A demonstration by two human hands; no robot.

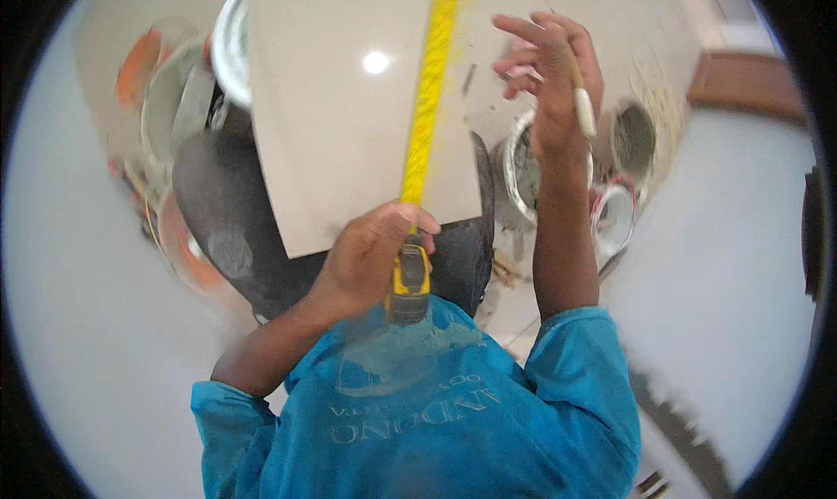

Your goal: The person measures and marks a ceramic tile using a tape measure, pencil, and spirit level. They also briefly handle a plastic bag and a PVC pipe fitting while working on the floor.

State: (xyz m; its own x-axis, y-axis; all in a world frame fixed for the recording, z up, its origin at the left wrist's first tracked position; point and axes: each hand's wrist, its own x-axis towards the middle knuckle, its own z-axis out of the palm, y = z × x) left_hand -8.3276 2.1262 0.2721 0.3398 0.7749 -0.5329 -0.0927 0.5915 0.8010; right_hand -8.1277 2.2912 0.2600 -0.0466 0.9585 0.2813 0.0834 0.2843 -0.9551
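Observation:
A large beige tile [336, 141] lies across my thighs, its near edge just above my shirt. My left hand [366, 250] is closed around a yellow and black tape measure [410, 276] at that edge. From the case, a yellow blade runs up over the tile near its right side, past the top of the view. Off to the tile's right, my right hand [558, 80] is raised with its fingers spread and partly bent. A pale pen-like stick [582, 106] with a white end is tucked in that hand, pointing back toward my wrist.
Right of my legs stand a bucket with grey residue [521, 172], a dark-mouthed container [634, 137] and a smaller pail [613, 218]. At left are a white round tub [231, 45], a greyish bucket [157, 106] and orange containers [138, 70]. A brown wooden piece [750, 82] sits far right.

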